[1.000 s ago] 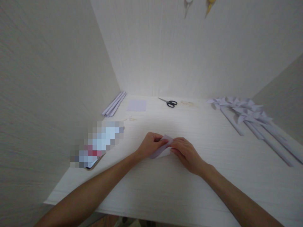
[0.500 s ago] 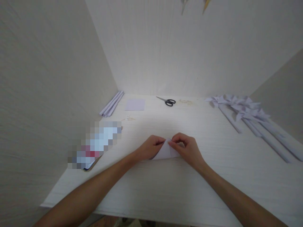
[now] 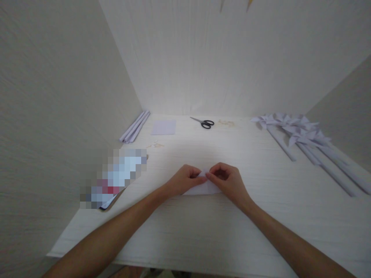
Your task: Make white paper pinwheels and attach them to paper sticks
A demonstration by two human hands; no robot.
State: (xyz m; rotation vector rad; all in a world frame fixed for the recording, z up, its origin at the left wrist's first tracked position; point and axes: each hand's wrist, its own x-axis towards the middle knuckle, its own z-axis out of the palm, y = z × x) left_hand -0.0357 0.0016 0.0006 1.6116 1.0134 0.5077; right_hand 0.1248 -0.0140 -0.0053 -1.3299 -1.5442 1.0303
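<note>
A small folded piece of pale lilac paper (image 3: 203,188) lies on the white table (image 3: 203,227) in front of me. My left hand (image 3: 184,179) pinches its left side and my right hand (image 3: 227,179) pinches its right side. The fingertips of both hands meet over the top of the paper, which lies pressed flat on the table. Most of the paper is hidden under my fingers.
Black scissors (image 3: 203,122) lie at the back, with a flat lilac paper square (image 3: 164,127) to their left. Rolled paper sticks (image 3: 134,127) rest by the left wall. Several paper pinwheels on sticks (image 3: 301,135) lie at the right. A blurred-out object (image 3: 116,177) sits at the left.
The paper, held lifted and angled between my hands a second ago, has come down flat on the table. My fingertips have drawn together over its top.
</note>
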